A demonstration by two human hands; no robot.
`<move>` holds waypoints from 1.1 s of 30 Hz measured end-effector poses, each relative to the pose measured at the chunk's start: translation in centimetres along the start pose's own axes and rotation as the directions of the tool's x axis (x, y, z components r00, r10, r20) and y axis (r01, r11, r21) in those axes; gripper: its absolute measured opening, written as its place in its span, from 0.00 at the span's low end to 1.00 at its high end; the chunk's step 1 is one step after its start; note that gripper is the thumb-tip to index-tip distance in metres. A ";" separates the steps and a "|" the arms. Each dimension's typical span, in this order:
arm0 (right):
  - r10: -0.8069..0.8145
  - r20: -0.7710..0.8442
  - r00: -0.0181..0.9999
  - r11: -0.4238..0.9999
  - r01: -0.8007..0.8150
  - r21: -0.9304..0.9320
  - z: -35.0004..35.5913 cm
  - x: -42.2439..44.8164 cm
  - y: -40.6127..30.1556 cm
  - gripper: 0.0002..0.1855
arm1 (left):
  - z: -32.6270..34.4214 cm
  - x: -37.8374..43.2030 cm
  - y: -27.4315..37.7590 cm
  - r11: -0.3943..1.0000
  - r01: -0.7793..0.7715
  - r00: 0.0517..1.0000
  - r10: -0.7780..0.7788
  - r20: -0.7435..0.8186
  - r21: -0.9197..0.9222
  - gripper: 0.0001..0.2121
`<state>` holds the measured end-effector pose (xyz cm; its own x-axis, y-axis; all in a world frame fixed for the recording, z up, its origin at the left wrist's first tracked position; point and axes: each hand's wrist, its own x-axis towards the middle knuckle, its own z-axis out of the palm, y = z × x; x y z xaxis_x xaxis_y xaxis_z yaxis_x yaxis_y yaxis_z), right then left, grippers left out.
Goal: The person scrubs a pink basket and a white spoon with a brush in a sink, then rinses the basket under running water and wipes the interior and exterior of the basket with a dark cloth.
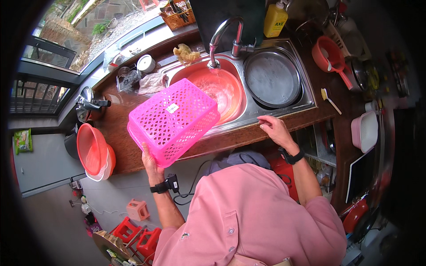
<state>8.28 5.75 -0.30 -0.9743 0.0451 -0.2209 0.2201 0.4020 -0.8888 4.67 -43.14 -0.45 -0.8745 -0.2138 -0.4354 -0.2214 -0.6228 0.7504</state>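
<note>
My left hand (152, 165) grips the near left corner of a pink plastic basket (176, 114) with heart-shaped holes. The basket is tilted, its underside with a small label facing up, and it partly covers the left sink bowl. Under the chrome faucet (229, 36), a red plastic basin (229, 89) with water in it sits in that bowl. My right hand (274, 130) is empty, fingers loosely bent, by the front rim of the stainless steel sink (248, 116). A round metal pan or lid (272, 79) lies over the right bowl.
Red colanders (91, 149) stand at the counter's left end, near a pressure cooker (89, 104). Behind the sink are a sponge-like scrubber (186, 54) and a yellow detergent bottle (275, 20). A red dipper (329, 55) and a brush (330, 99) lie to the right.
</note>
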 end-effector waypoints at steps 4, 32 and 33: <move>-0.047 0.049 0.998 0.998 0.049 -0.042 0.7 1.8 -0.6 0.17 | 0.6 -0.8 -0.4 1.000 0.007 1.000 -0.007 -0.007 -0.017 0.27; -0.702 0.397 0.592 0.652 0.757 0.024 10.4 6.5 -11.8 0.43 | 7.6 -2.9 -2.3 0.990 -0.128 0.991 0.130 -0.021 0.061 0.22; -0.740 0.418 0.526 0.602 0.795 0.065 11.5 6.5 -12.7 0.44 | 8.1 -3.0 -2.4 0.986 -0.151 0.988 0.152 -0.013 0.067 0.22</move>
<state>-0.30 -9.61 4.94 -0.6555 -0.6561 0.3741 -0.6392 0.2182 -0.7374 4.33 -34.93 3.12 -0.8924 -0.3155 -0.3228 -0.1157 -0.5314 0.8392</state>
